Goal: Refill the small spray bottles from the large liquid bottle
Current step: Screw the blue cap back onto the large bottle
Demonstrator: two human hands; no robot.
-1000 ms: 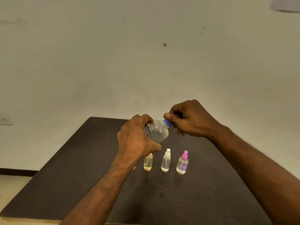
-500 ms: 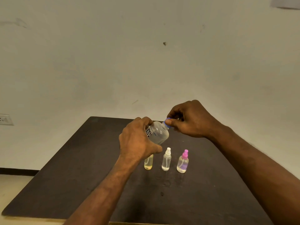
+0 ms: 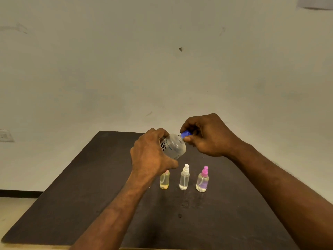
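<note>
My left hand [image 3: 151, 154] grips the large clear liquid bottle [image 3: 174, 147], held tilted above the table with its neck pointing right. My right hand [image 3: 207, 136] pinches the bottle's blue cap [image 3: 185, 134] between thumb and fingers. Below the hands, three small spray bottles stand in a row on the dark table [image 3: 90, 195]: a yellowish one [image 3: 164, 181] partly hidden behind my left hand, a clear one with a white nozzle [image 3: 184, 177], and one with a pink nozzle [image 3: 202, 179].
A pale wall rises behind the table. A wall socket [image 3: 5, 135] sits at the far left. The table's left edge drops to a light floor with a dark skirting strip [image 3: 19, 193].
Both hands and the large bottle have shifted slightly; my right fingers have turned around the blue cap. The small spray bottles have not moved.
</note>
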